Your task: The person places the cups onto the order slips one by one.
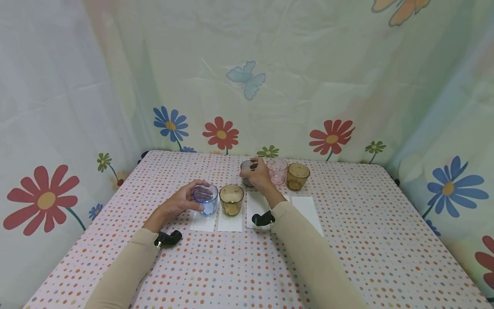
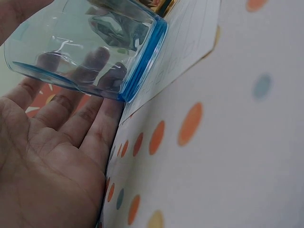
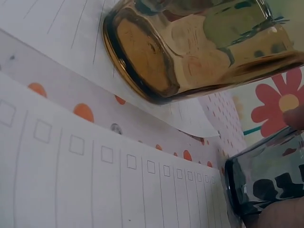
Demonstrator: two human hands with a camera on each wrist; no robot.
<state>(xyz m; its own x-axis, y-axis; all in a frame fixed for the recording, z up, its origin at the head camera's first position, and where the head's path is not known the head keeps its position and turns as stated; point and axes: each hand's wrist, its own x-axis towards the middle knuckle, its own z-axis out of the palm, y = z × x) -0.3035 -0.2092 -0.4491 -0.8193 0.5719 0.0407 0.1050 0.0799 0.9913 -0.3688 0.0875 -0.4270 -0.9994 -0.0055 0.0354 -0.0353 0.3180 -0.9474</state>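
Note:
A clear blue glass (image 1: 206, 201) stands upright on a white paper strip (image 1: 202, 222). My left hand (image 1: 181, 200) holds it from the left, thumb at the near side and fingers around the far side; the left wrist view shows fingertips through the glass. Just to its right, an amber glass (image 1: 231, 201) stands on another strip (image 1: 230, 223). Farther back, my right hand (image 1: 257, 175) grips a dark grey glass (image 3: 268, 178), partly hidden by the fingers in the head view. Beside that glass are a pink glass (image 1: 277, 171) and a second amber glass (image 1: 298, 176).
More paper strips (image 1: 308, 209) lie toward the right, partly under the right forearm. Printed lines and small boxes mark a paper (image 3: 109, 185) in the right wrist view. A dotted cloth (image 1: 216, 270) covers the table, and a flowered curtain (image 1: 285, 94) hangs behind it.

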